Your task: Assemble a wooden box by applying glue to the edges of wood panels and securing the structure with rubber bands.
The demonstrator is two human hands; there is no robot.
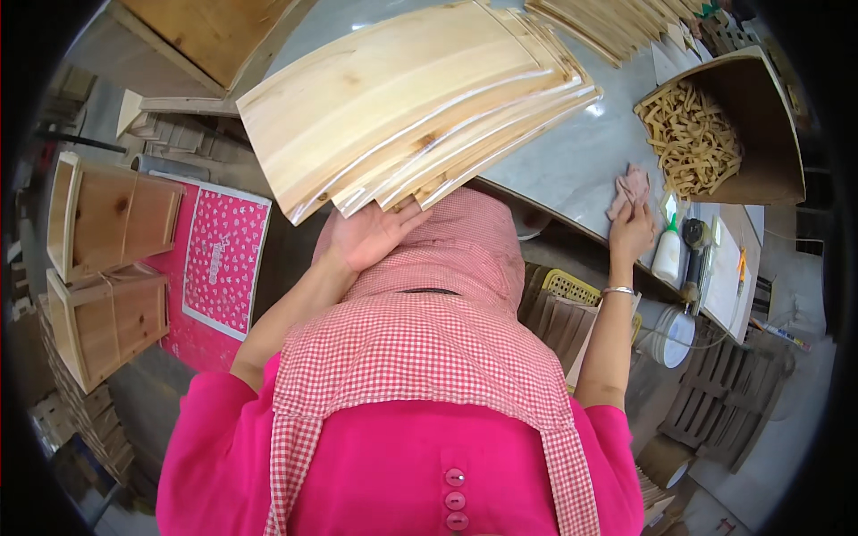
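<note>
A fanned stack of pale wooden panels [402, 107] lies on the grey tabletop in front of me, its near corners reaching past the table edge. Shiny white lines, which look like glue, run along several panel edges. My left hand [371, 239] is palm up at those near corners, fingers stretched out and touching the lowest edges; the fingertips are partly hidden. Off to the right, my right hand [633, 234] closes on a crumpled pink cloth [632, 188] resting on the table. Close beside it lies a white glue bottle [667, 255] with a green tip.
At the right, a cardboard box [769, 147] holds many thin wooden strips [693, 143]. More panels [617, 27] lie at the far edge. Wooden boxes [116, 214] stand at left by a pink patterned sheet [223, 259]. A yellow basket [572, 288] and white bucket [670, 338] sit low at right.
</note>
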